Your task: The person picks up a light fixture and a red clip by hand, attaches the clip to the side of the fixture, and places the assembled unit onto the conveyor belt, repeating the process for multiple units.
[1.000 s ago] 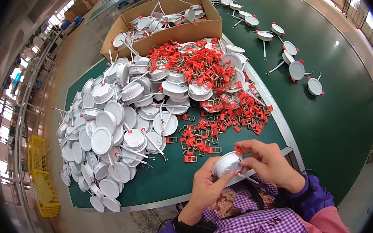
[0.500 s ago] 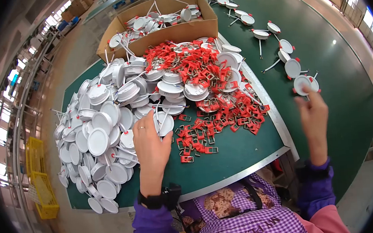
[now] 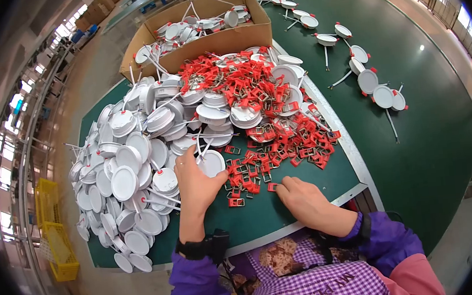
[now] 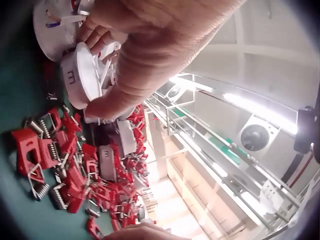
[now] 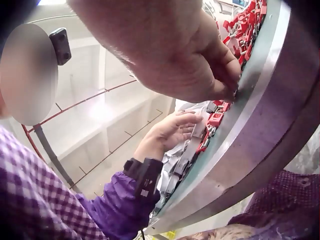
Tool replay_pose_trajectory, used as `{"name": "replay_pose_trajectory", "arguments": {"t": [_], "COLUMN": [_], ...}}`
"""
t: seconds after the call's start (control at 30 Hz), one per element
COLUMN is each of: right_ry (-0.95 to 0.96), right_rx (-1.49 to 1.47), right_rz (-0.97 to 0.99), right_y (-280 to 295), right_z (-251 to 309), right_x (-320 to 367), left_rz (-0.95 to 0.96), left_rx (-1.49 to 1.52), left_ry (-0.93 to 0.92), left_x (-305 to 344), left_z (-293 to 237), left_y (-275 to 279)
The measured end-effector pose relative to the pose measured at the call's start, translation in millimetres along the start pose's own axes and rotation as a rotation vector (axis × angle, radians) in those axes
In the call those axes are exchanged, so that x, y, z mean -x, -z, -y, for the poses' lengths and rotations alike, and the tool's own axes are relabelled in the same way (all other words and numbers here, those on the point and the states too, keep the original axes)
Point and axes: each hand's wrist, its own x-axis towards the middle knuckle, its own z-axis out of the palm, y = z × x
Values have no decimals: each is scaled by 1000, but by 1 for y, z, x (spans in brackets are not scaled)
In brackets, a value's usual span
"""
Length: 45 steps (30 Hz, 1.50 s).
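Observation:
In the head view, the left hand [image 3: 194, 185] grips a white round lamp [image 3: 211, 163] by its rim at the pile's edge. The left wrist view shows its thumb and fingers on opposite sides of that lamp [image 4: 80, 77]. The right hand [image 3: 310, 201] is low over the green table, thumb and fingertips pinching a red clip [image 3: 272, 187] at the near edge of the clip heap [image 3: 252, 78]. In the right wrist view the right hand's [image 5: 175, 55] fingertips meet close to the tabletop, and its palm side is hidden.
A pile of white lamps [image 3: 124, 182] covers the left of the table, a cardboard box [image 3: 216, 44] of lamps behind it. Finished-looking lamps [image 3: 382, 97] with red clips line the green surface at right. The table's metal edge [image 3: 272, 235] runs nearest the body.
The lamp held in both hands has been set down at right among the others. The left hand moved to the pile and took hold of a lamp; the right hand came back to the clips.

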Motion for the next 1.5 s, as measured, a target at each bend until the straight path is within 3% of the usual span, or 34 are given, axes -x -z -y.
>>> {"name": "replay_pose_trajectory", "arguments": {"t": [0.1, 0.13, 0.2, 0.23, 0.27, 0.37, 0.47, 0.53, 0.6, 0.73, 0.8, 0.87, 1.03, 1.5], "right_ry": [15, 17, -4, 0, -21, -93, -169, -205, -364, -376, -350, -155, -64, -38], "right_rx": [33, 34, -32, -34, -84, -266, -490, -583, -742, -820, -790, -554, -464, -281], "right_rz": [39, 35, -89, -90, -147, -202, -249, -300, -352, -435, -421, -430, -380, -325], "right_y": [3, 3, 4, 2, -1, 4, 17, 23, 29, 36, 41, 42, 36, 56], "right_z": [0, 0, -2, -3, -5, -5, -2, -3, -3, 3, 11, 18, 22, 27], "right_x": [1, 1, 2, 2, 3, 4, 2, 0, -4, -12, -12, -10, 1, 3], "left_rz": [147, 144, 208, 211, 207, 181, 227, 216, 223, 316, 323, 298, 261, 275], "left_rx": [597, 596, 967, 1129, 1125, 1888, 2142, 2157, 1664, 1637, 1635, 1616, 1594, 1428], "left_ry": [134, 131, 217, 171, 173, 232, 329, 382, 355, 418, 428, 410, 407, 189], "left_x": [3, 5, 9, 12, 14, 19, 26, 37, 53, 76, 82, 87, 92, 90], "left_z": [6, 1, -12, -10, -10, -5, -12, -23, -32, -57, -63, -67, -71, -74], "left_y": [6, 14, 36, 39, 44, 52, 50, 44, 35, 21, 12, 5, 1, 8]}}
